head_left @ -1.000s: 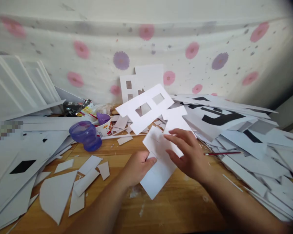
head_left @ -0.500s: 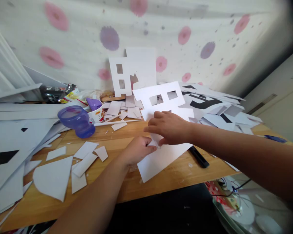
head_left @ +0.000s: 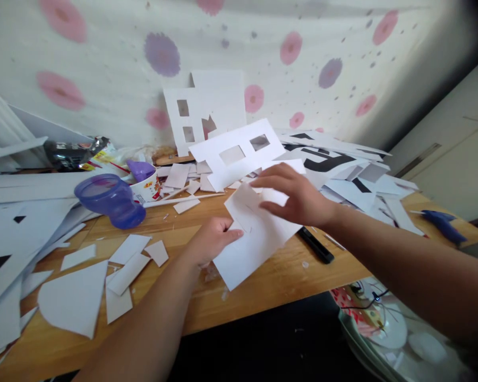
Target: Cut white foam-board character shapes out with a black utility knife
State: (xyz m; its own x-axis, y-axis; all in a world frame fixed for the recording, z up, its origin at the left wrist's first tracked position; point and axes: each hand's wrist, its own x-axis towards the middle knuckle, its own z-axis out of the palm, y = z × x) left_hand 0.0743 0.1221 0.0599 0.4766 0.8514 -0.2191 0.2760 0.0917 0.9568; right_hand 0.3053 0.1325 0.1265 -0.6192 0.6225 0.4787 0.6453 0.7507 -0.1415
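A white sheet (head_left: 247, 254) is tilted above the wooden table in front of me. My left hand (head_left: 213, 240) grips its left edge, thumb on top and fingers underneath. Over the sheet's upper right part is my right hand (head_left: 292, 197), its thumb and fingers apart with nothing between them. Faint lines mark the sheet near its upper left corner. Just beyond lies a white cut board (head_left: 242, 151) with two rectangular openings. A black cutter (head_left: 316, 245) rests on the table to the right of the sheet.
White offcuts (head_left: 129, 273) lie on the left of the wooden table (head_left: 167, 302). Behind them are a purple cup (head_left: 111, 199) and a paper tub (head_left: 148, 188). A board with windows (head_left: 223, 101) stands at the back. A blue glue gun (head_left: 444, 225) lies far right.
My right hand has lifted off the sheet and its fingers have spread. More of the sheet shows, and it looks more tilted. The view has shifted slightly, bringing the glue gun further in.
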